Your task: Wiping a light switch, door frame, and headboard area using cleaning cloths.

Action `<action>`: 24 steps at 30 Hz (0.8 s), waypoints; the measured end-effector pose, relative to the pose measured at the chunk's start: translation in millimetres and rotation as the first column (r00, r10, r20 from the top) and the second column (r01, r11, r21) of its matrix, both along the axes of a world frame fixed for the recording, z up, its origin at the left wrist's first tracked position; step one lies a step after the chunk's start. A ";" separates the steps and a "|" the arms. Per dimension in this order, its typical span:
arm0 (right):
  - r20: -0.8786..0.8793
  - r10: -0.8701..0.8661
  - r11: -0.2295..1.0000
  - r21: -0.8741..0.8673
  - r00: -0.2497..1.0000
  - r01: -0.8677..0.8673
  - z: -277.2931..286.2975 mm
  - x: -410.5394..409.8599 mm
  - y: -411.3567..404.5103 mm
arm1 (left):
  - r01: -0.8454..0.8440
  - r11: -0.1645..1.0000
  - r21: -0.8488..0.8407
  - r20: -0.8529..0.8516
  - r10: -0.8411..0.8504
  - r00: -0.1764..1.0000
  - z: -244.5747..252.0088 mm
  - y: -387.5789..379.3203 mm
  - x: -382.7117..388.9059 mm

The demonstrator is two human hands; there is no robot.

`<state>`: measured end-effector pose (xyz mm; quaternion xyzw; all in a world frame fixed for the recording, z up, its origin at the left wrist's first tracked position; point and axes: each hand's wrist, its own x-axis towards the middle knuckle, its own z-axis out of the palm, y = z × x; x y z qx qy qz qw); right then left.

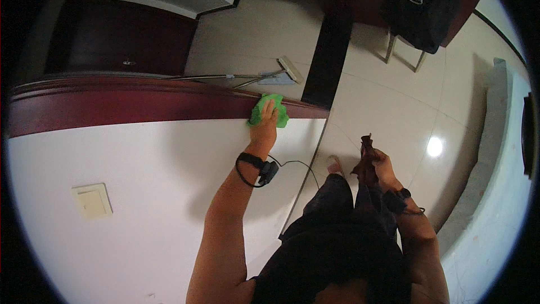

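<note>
My left hand (266, 120) lies over a crumpled green cloth (282, 114) and presses it against the dark red wooden door-frame trim (168, 103). Its fingers point along the trim, slightly spread on the cloth. Down at my right side, my right hand (383, 166) grips a bunched dark reddish-brown cloth (367, 158), which hangs in front of my leg. Both wrists wear dark strapped devices; a thin cable runs from the left one (266, 171).
A light switch (92, 200) sits on the white wall (168, 185). Mops with metal poles (202, 77) lie beyond the trim. A black bag (426, 8) rests on a chair (403, 48). A bed or sofa with a pale cover (493, 169) stands at right. A dark threshold strip (327, 59) crosses the tiled floor.
</note>
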<state>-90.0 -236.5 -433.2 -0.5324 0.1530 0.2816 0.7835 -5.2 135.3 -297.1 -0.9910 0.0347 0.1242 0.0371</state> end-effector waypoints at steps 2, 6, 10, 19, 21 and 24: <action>-0.076 0.002 1.000 -0.006 0.997 -0.002 -2.3 2.2 -5.1 | -0.028 0.999 0.022 -0.034 0.029 0.999 -1.0 9.1 0.6; -0.105 -0.013 0.998 0.064 0.994 0.020 -12.5 17.4 -18.0 | 0.125 0.939 0.319 -0.004 -0.130 0.991 53.5 -0.6 24.0; -0.065 -0.062 0.996 0.055 0.996 0.066 -47.1 15.4 -15.2 | 0.167 0.911 0.376 0.023 -0.189 0.982 72.3 -12.7 21.7; -0.271 -0.101 0.974 0.168 0.957 0.151 -30.6 23.6 -16.1 | 0.261 0.940 0.219 -0.061 -0.254 0.965 -22.0 13.6 26.0; -0.288 -0.107 0.983 0.115 0.952 0.145 -31.4 18.7 -18.7 | 0.312 0.934 0.172 -0.053 -0.308 0.950 -38.4 16.1 30.8; -0.385 -0.162 0.968 0.117 0.909 0.222 -38.6 5.5 -15.2 | 0.322 0.932 0.167 -0.101 -0.309 0.946 -62.4 18.7 36.6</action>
